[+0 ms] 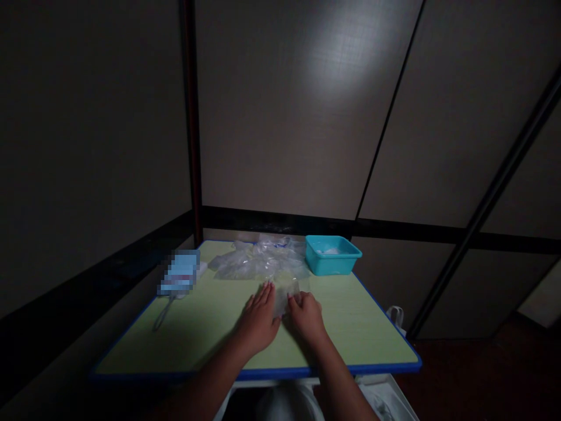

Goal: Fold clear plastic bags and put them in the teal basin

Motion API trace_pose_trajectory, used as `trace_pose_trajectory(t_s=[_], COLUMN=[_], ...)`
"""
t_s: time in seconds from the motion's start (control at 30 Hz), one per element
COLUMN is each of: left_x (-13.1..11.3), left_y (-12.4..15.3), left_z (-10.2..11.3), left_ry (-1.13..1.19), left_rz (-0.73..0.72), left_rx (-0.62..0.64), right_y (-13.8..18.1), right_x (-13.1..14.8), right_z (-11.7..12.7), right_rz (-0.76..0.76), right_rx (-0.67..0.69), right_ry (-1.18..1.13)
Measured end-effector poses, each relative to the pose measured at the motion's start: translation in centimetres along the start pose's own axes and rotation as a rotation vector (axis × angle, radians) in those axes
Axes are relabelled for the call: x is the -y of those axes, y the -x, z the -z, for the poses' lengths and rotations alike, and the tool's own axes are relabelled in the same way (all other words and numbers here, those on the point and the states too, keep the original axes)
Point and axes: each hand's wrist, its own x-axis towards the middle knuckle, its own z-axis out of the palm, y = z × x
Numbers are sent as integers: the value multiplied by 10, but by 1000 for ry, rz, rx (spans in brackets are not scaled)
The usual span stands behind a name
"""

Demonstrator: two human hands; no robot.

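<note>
- A person's left hand (258, 318) lies flat, fingers spread, on a green table (210, 327), its fingertips at the edge of a clear plastic bag (286, 294).
- The right hand (305, 316) rests palm down on the same bag, fingers bent; whether it grips cannot be told.
- The bag lies mid-table, just in front of a heap of clear bags (258, 260).
- A teal tub (332, 257) stands at the far right corner.
</note>
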Motion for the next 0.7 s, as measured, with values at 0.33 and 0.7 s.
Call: trace_pose_trajectory(t_s=[0.33,0.7], left_x=[-4,-7], left_y=[-1,0], left_z=[1,3], left_ry=[-32,-20], left_rz=[-2,-8], left_rx=[50,51], right_y=[-21,-17], right_x=[-10,-24], right_z=[7,6], right_rz=[4,-78], right_rx=[116,128], right_ry=[59,285])
